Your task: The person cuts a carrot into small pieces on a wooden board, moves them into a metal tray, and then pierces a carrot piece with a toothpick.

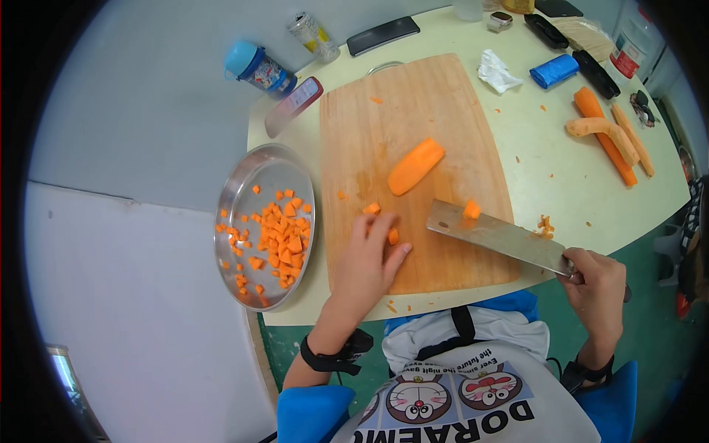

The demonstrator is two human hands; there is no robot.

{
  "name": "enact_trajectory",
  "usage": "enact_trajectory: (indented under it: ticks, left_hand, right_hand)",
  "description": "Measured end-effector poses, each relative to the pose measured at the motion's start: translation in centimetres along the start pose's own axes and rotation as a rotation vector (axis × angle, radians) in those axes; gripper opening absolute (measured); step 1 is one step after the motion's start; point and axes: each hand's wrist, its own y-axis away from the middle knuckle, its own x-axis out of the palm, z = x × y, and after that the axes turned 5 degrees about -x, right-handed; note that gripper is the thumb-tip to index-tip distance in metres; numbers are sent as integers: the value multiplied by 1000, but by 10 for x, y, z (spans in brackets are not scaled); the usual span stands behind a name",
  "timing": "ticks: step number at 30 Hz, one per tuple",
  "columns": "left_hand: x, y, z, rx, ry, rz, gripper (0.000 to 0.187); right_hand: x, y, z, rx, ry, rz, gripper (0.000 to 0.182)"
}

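Note:
A wooden cutting board (443,111) lies on the table with a cut length of peeled carrot (416,167) near its middle. My left hand (369,255) is low over the board's left part, thumb and fingers apart. Small carrot chunks (371,209) lie at its fingertips, one of them between index finger and thumb. My right hand (597,280) is wrapped round the handle of a cleaver (502,237), whose blade lies across the board's right edge. A carrot chunk (471,210) sits against the blade's upper edge. Left of the board, a round metal pan (225,188) contains many diced carrot pieces.
A phone (294,107), a blue bottle (260,69), a can (314,37) and a black case (383,36) line the back left. At right are carrots and other peeled roots (605,136), a blue packet (554,71) and crumpled tissue (498,71). Carrot scraps (545,227) lie beside the board.

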Motion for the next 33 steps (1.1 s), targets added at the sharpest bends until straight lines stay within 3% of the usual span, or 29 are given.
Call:
enact_trajectory:
  ticks: [2, 3, 5, 9, 11, 13, 16, 18, 22, 24, 26, 27, 29, 33]
  left_hand:
    - [14, 0, 7, 221, -69, -83, 30]
    - [14, -1, 8, 226, -74, -82, 30]
    - [14, -1, 7, 87, 96, -15, 20]
    - [-3, -7, 1, -22, 154, -16, 20]
    - [-12, -14, -5, -119, 124, -122, 21]
    - [-9, -23, 8, -17, 101, -193, 23]
    - [-5, -33, 20, 57, -151, -107, 25]
    - [-5, -38, 22, -58, -108, 2, 25]
    - [-15, -32, 25, -149, 43, -21, 21]
    - [-35, -19, 35, -145, 54, -278, 21]
    - [-59, -10, 42, -332, 87, -338, 23]
    - [-66, -5, 67, -334, 89, -332, 23]
    - [-69, 5, 125, -331, -265, -346, 24]
    - [-67, 13, 103, -225, -466, -473, 23]
  right_hand:
    - [1, 0, 0, -21, 19, 14, 29]
    - [1, 1, 0, -18, 15, 9, 29]
    - [1, 2, 0, -21, 9, 24, 30]
    - [-1, 2, -1, -31, 42, 19, 29]
    - [-2, 3, -1, -33, 36, 8, 32]
    - [0, 4, -2, -30, 31, 12, 32]
    - [2, 6, -4, -36, 32, 34, 32]
    - [3, 7, -4, -40, 32, 48, 32]
    - [3, 6, -1, -38, 50, 58, 29]
    - [3, 5, 1, -16, 52, 69, 28]
    - [3, 4, 1, -51, 69, 56, 28]
    - [4, 3, 2, -47, 71, 61, 28]
    - [10, 1, 4, -140, 108, 58, 29]
    - [13, -4, 15, -149, 85, 90, 30]
